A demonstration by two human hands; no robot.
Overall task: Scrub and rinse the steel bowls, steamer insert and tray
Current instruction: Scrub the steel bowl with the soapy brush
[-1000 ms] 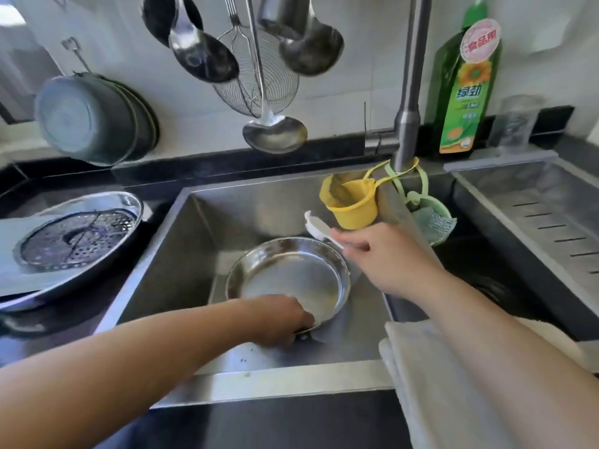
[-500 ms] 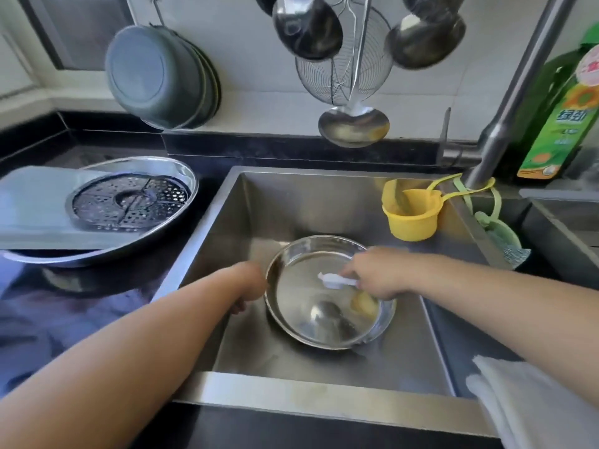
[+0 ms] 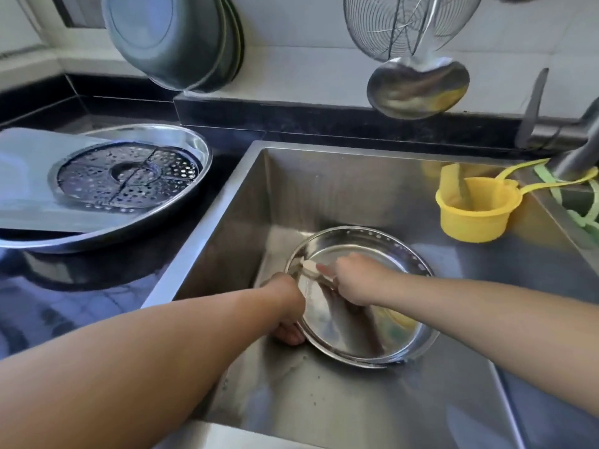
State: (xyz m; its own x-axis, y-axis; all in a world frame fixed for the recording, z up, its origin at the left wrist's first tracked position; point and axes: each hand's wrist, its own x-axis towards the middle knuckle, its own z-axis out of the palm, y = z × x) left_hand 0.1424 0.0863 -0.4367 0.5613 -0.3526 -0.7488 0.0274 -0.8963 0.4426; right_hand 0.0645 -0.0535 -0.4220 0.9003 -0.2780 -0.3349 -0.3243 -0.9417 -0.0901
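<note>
A shallow steel bowl [image 3: 393,251] with small holes near its rim lies on the floor of the sink [image 3: 340,189]. My left hand [image 3: 287,307] grips the bowl's near-left rim. Inside the bowl, my right hand [image 3: 358,277] grips a white-handled brush [image 3: 309,266], whose head touches the bowl's left wall. On the counter to the left, a round perforated steamer insert [image 3: 126,176] sits on a flat grey tray [image 3: 29,176], and both rest across a wide steel bowl [image 3: 197,147].
A yellow strainer cup [image 3: 476,212] hangs on the sink's right wall beside the tap [image 3: 580,150]. Stacked steel bowls [image 3: 175,40], a wire skimmer [image 3: 405,24] and a ladle [image 3: 418,87] hang on the back wall. The black counter [image 3: 64,303] lies to the left.
My right hand carried the brush from above the bowl down into it and across to its left wall. My left hand shifted along the rim. The camera moved closer and turned left.
</note>
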